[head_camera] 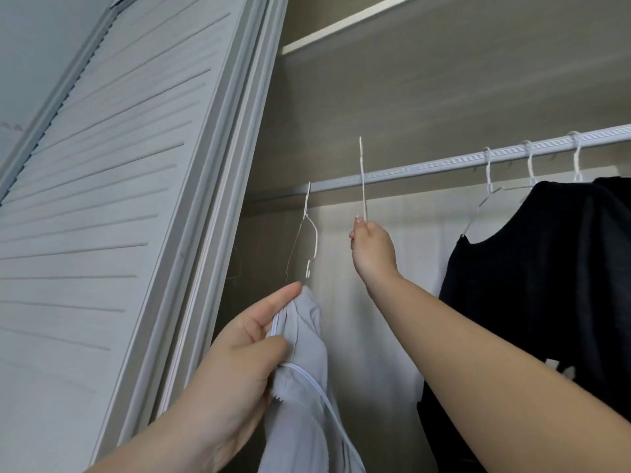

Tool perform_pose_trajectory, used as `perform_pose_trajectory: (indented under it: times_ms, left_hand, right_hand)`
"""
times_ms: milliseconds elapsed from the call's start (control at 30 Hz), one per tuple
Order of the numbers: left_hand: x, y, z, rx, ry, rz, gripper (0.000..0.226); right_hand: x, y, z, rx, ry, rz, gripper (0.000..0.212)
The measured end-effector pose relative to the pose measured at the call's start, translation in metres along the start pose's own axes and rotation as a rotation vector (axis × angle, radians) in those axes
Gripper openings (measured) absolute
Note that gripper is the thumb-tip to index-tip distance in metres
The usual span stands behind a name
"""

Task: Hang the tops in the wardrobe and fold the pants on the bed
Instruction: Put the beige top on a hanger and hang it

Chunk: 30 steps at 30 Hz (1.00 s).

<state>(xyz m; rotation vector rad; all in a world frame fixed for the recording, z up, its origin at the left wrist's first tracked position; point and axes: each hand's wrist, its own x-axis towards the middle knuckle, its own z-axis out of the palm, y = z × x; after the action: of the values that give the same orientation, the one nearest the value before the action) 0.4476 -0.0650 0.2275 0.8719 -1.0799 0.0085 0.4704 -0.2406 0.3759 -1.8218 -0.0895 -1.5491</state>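
Observation:
A pale grey top hangs bunched in my left hand, which grips it together with a thin white hanger wire at the lower left. My right hand is raised higher and pinches the neck of a white wire hanger; its hook stands up in front of the white wardrobe rail. A second white wire hanger hangs from the rail's left end, just above my left fingertips.
A black top hangs on the rail at the right among three white hangers. A white garment hangs behind my right arm. The louvred wardrobe door stands open at the left. A shelf runs above.

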Motion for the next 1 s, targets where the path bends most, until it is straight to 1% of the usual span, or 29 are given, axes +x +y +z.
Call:
perform_pose_trajectory:
  times_ms: [200,300,433,533,633,833,900,1000]
  left_hand:
    - [-0.010,-0.024,0.005,0.046,0.064,-0.077,0.066]
    - [-0.018,-0.038,0.010,0.033,0.130,-0.147,0.062]
    - [-0.040,-0.063,0.022,0.006,0.244,-0.233,0.059]
    - [-0.060,-0.080,0.032,0.006,0.286,-0.284,0.059]
    - [-0.080,-0.081,0.038,0.007,0.302,-0.328,0.054]
    - [-0.118,-0.070,0.041,0.053,0.287,-0.356,0.043]
    - [-0.132,-0.069,0.036,0.080,0.272,-0.357,0.043]
    - [-0.160,-0.067,0.032,0.195,0.298,-0.336,0.040]
  right_hand:
    - [-0.073,0.007,-0.051,0.046,-0.010,0.009,0.040]
    - [-0.119,0.012,-0.079,0.072,-0.019,0.033,0.041]
    - [-0.173,0.017,-0.111,0.058,-0.026,0.109,0.043]
    - [-0.200,0.018,-0.128,0.038,-0.030,0.179,0.042]
    - [-0.225,0.014,-0.147,0.018,-0.058,0.214,0.043]
    - [-0.287,-0.014,-0.190,0.044,-0.144,0.277,0.045]
    - [-0.310,-0.027,-0.210,0.096,-0.181,0.310,0.044]
    - [-0.346,-0.052,-0.251,0.195,-0.229,0.370,0.040]
